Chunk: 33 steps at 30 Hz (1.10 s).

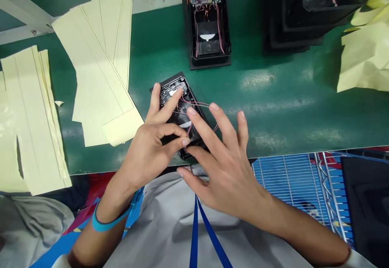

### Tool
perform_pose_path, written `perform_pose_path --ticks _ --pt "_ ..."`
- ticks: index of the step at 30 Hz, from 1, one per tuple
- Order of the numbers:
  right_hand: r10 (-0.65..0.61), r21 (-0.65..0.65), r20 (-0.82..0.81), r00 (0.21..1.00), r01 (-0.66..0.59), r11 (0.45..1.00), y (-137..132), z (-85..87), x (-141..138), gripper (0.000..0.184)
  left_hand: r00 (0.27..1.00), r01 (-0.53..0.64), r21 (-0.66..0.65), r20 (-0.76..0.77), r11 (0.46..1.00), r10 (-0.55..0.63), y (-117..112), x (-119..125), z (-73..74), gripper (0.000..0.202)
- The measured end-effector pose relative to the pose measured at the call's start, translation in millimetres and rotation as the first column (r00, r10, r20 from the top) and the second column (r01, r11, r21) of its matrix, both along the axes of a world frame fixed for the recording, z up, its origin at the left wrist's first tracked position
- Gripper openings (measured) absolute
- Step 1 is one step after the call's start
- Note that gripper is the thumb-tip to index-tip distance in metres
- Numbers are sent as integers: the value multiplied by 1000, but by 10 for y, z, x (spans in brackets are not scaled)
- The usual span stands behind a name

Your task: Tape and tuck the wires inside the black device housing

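A black plastic casing (192, 94) with a circuit board (165, 94) at its top end lies tilted on the green table near its front edge. Thin pink wires (199, 103) run from the board and loop out over the casing's right side. My left hand (150, 142) pinches a wire between thumb and index finger near the casing's lower end, while two other fingers rest on the board end. Over the lower right side, my right hand (226, 166) has its fingers spread, with fingertips close to the wires. Whether those fingertips touch a wire I cannot tell.
A second black casing (227, 45) with board and wires stands farther back. Stacked black casings (291, 17) fill the back right, beside crumpled yellow paper (364, 57). Pale yellow sheets (100, 57) lie at left. A wire rack (288, 183) stands below the table's right front edge.
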State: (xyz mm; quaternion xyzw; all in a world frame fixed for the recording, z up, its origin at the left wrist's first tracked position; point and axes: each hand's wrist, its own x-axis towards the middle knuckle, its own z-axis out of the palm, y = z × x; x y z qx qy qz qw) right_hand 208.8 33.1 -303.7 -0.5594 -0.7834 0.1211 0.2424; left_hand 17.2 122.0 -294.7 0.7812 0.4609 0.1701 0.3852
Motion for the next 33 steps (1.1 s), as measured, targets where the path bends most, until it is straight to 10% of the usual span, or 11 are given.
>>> perform_pose_path --ticks 33 --pt "-64 215 -49 997 73 974 -110 -337 -122 13 1000 25 57 -11 998 -24 2 26 -32 20"
